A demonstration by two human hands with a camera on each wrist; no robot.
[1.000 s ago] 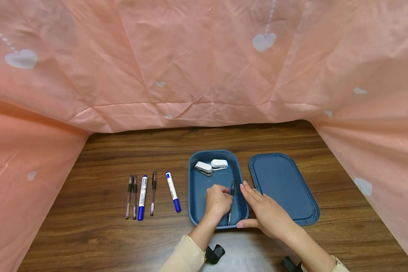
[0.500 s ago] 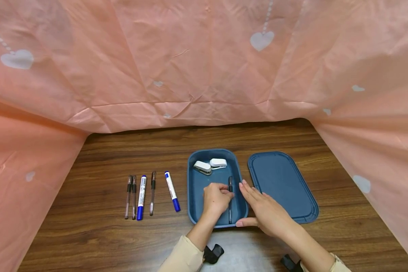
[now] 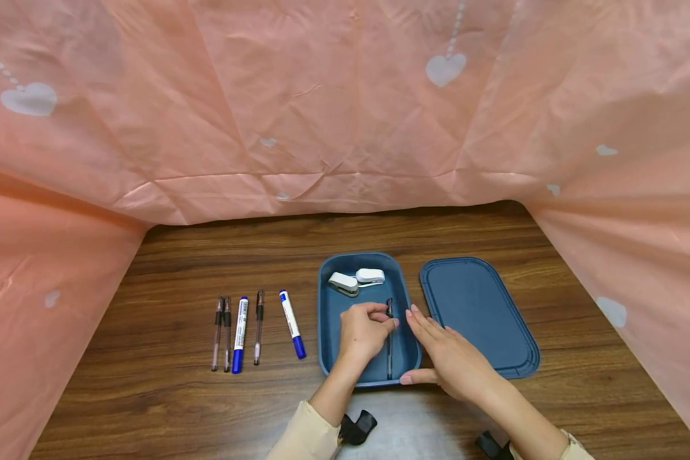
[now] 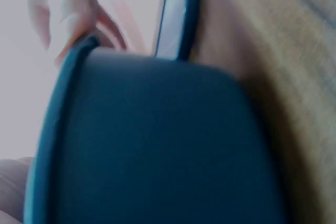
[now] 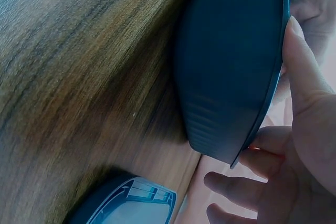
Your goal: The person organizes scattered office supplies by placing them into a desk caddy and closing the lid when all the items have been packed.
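- The left hand (image 3: pixel 362 332) reaches down into the blue box (image 3: pixel 333 313). Its fingers are bent, and its finger and thumb pinch the far part of a pen.
- That pen, the black pen (image 3: pixel 389 351), lies flat on the bottom of the box, near the right wall. It points from the near end to the far end.
- The right hand (image 3: pixel 451 358) has straight fingers. They lean on the right side of the box, and the thumb rests on the near edge, by the corner.
- Two white staplers are at the far end inside the box. The left stapler (image 3: pixel 344 283) sits slanted, and the right stapler (image 3: pixel 370 276) is just beside it.
- The box has no top on. Its blue lid (image 3: pixel 477 313) lies flat to the right, close to the box and to the right hand.
- Left of the box is a row of things to write with. The nearest to the box is a white and blue marker (image 3: pixel 292 322), a bit tilted.
- Next comes a clear pen (image 3: pixel 259 319), then a second marker (image 3: pixel 241 332), then two more pens (image 3: pixel 227 332) side by side.
- All this is on a brown wood worktop (image 3: pixel 149 319).
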